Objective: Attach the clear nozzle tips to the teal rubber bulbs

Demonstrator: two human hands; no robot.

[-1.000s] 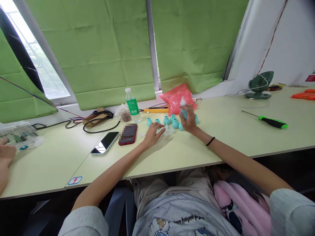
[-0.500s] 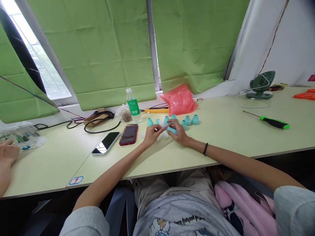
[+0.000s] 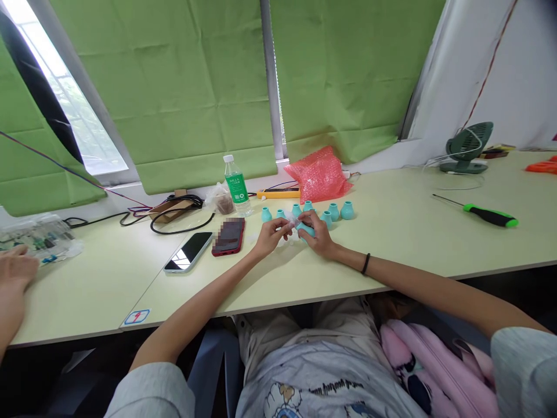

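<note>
Your right hand (image 3: pixel 321 237): fingers closed around a turquoise bulb (image 3: pixel 306 230), tilted, neck toward the left hand.
Your left hand (image 3: pixel 270 238): fingers pinched on a translucent piece (image 3: pixel 293 220) at the bulb's neck; the exact fit is too small to tell.
Bulb location: between your hands, over the middle of the tabletop (image 3: pixel 383 232).
Under your hands: small translucent bits (image 3: pixel 289 239), partly hidden.
Closest obstruction: seven other turquoise bulbs (image 3: pixel 347 211), upright in a loose cluster just beyond your fingers.
Behind the cluster: red bubble-wrap pouch (image 3: pixel 322 177); yellow-cased item (image 3: pixel 278 194) beside it.
Left of your left hand: red-edged phone (image 3: pixel 228 237), then pale-edged phone (image 3: pixel 188 253); water bottle (image 3: pixel 237 190) upright behind them, black cable (image 3: pixel 183 232) near.
Far right: screwdriver (image 3: pixel 489 215) lying flat, green fan (image 3: pixel 467 145) behind.
Far left: another person's hand (image 3: pixel 17 270) by a clear plastic pack (image 3: pixel 41 235), well apart from yours.
</note>
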